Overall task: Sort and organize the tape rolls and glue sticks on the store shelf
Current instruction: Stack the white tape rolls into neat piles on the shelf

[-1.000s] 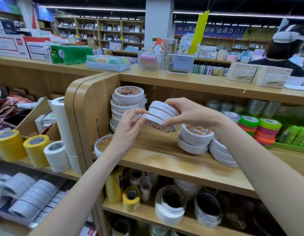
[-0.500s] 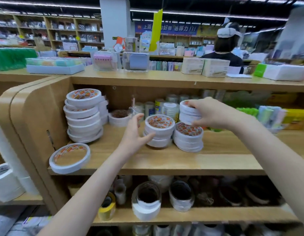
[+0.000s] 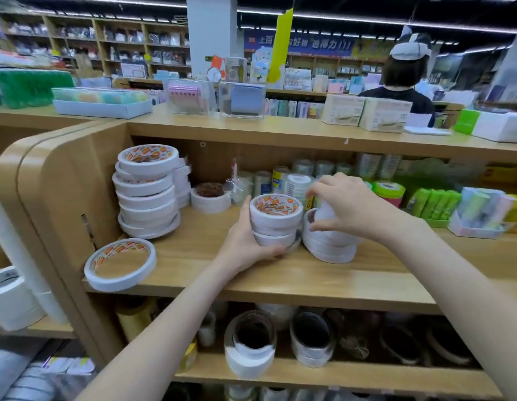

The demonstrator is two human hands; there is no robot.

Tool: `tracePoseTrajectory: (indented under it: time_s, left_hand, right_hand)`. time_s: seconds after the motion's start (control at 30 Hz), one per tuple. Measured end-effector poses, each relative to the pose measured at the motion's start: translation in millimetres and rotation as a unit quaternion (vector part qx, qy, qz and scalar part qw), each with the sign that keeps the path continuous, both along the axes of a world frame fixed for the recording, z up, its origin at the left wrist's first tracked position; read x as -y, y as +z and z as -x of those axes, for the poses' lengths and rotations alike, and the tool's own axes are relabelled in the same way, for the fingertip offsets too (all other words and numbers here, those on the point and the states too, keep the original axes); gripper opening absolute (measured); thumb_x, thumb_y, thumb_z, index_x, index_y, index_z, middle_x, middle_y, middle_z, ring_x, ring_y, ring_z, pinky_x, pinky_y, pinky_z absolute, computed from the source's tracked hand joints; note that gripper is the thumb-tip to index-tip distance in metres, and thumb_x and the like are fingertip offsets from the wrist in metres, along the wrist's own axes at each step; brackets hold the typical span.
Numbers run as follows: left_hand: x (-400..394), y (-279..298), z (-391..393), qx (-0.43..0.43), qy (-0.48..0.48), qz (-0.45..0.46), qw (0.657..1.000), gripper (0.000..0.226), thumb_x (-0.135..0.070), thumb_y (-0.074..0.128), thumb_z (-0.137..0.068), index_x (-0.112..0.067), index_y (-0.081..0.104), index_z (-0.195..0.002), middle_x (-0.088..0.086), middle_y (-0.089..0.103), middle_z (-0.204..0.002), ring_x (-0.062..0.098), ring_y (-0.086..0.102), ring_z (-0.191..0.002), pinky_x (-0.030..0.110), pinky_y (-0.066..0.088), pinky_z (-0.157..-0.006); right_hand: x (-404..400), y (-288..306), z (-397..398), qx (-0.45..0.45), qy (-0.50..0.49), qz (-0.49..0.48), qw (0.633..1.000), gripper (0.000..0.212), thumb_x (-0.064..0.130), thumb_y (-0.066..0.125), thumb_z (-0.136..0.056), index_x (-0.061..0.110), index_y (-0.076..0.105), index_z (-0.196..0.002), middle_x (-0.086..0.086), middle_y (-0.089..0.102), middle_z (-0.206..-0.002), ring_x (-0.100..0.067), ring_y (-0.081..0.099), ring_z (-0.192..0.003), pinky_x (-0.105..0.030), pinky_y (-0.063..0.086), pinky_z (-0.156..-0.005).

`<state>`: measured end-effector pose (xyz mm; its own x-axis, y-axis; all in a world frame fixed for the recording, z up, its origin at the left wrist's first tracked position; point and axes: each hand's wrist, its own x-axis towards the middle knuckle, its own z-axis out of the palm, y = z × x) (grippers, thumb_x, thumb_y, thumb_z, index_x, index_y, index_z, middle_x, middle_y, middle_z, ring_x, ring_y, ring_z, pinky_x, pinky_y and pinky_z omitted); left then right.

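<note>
Left hand (image 3: 245,241) wrapped round the small stack (image 3: 276,219) of white tape rolls mid-shelf, thumb at the front, fingers curled round its base. Right hand (image 3: 347,206) pinching a couple of rolls (image 3: 324,211) from above, setting them onto the wider stack (image 3: 329,244) just beside. Both piles touching or very nearly so; hard to tell through the fingers.

Tall stack (image 3: 148,192) at the left wall, leaning a little, upper rolls offset from the lower ones. One loose roll (image 3: 121,263) lying tilted at the shelf (image 3: 280,282) front edge, part over the lip.

Risks, as a guess: held rolls landing off-centre and sliding off the wide stack. Left grip nudging its pile into the neighbour and toppling one. An elbow or sleeve brushing that edge roll and sending it to the floor. Tall stack slumping if bumped. Glue sticks (image 3: 434,202) well to the right, green, not yet touched.
</note>
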<state>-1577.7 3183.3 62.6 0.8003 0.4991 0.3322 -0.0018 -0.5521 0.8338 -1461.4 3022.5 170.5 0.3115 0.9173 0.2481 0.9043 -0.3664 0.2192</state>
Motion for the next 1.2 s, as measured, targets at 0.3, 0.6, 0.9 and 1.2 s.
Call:
tracePoseTrajectory:
  time_s: [0.3, 0.6, 0.9, 1.2]
  left_hand:
    - [-18.8, 2.9, 16.4, 0.005, -0.001, 0.035, 0.999, 0.093, -0.040, 0.086, -0.053, -0.032, 0.037, -0.132, -0.020, 0.055, -0.119, -0.007, 0.051, -0.108, 0.002, 0.038, -0.083]
    - [-22.8, 2.4, 20.6, 0.003, -0.025, 0.072, 0.997, 0.087, -0.022, 0.087, -0.062, -0.020, 0.041, -0.136, -0.009, 0.058, -0.124, -0.003, 0.054, -0.109, 0.007, 0.042, -0.085]
    - [-12.9, 5.5, 19.9, 0.027, -0.006, 0.037, 0.999, 0.097, -0.049, 0.079, -0.050, -0.029, 0.037, -0.135, -0.019, 0.052, -0.126, -0.005, 0.048, -0.115, 0.007, 0.034, -0.093]
    - [-9.3, 4.2, 24.9, -0.018, 0.047, -0.039, 0.998, 0.114, -0.055, 0.077, -0.048, -0.026, 0.025, -0.144, -0.011, 0.042, -0.134, 0.001, 0.036, -0.125, 0.002, 0.024, -0.093]
  right_hand:
    - [-49.9, -1.7, 8.1, -0.058, 0.061, 0.091, 0.992, 0.029, 0.023, 0.056, -0.089, 0.019, 0.054, -0.118, 0.000, 0.058, -0.120, -0.021, 0.051, -0.114, -0.037, 0.038, -0.094]
    - [-47.2, 8.0, 0.6, -0.251, 0.097, 0.105, 0.957, 0.018, 0.017, 0.064, -0.085, 0.007, 0.061, -0.100, -0.003, 0.062, -0.091, -0.016, 0.057, -0.083, -0.024, 0.041, -0.071]
    - [-47.3, -12.9, -9.4, -0.237, 0.116, 0.018, 0.964, 0.016, 0.010, 0.068, -0.080, 0.007, 0.065, -0.095, -0.001, 0.063, -0.088, -0.012, 0.055, -0.081, -0.017, 0.037, -0.067]
    - [-45.1, -33.1, -15.3, -0.209, 0.156, -0.025, 0.965, 0.019, 0.007, 0.066, -0.081, 0.007, 0.066, -0.100, -0.003, 0.063, -0.095, -0.010, 0.053, -0.085, -0.019, 0.039, -0.075]
